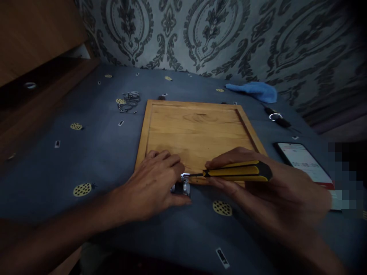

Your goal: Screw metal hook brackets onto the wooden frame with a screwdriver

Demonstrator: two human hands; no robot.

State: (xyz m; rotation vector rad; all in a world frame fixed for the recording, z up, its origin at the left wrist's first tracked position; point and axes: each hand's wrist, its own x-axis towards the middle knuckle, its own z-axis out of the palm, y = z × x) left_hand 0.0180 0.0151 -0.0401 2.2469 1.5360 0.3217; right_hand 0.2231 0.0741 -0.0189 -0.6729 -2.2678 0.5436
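Grips a yellow-and-black screwdriver [237, 171] in the right hand [286, 189], over the near right part of the wooden board [197, 131]. Clamps a shiny metal fitting [187, 190] between fingers and thumb of the left hand [156, 175], a little left of the middle of the board's near edge. Points the shaft leftward along that edge, seemingly onto the fitting; cannot tell whether seated in a screw. Find the board lying flat on a printed blue sheet [109, 160]. Expect it stiff, fairly light and perhaps slippery; lift by the raised frame. Treat the fitting as small, hard and slick; pinch across its body, clear of the screwdriver's tip. Note 1 phone [301, 160] to the board's right and, left of its far left corner, loose metal pieces [131, 103].
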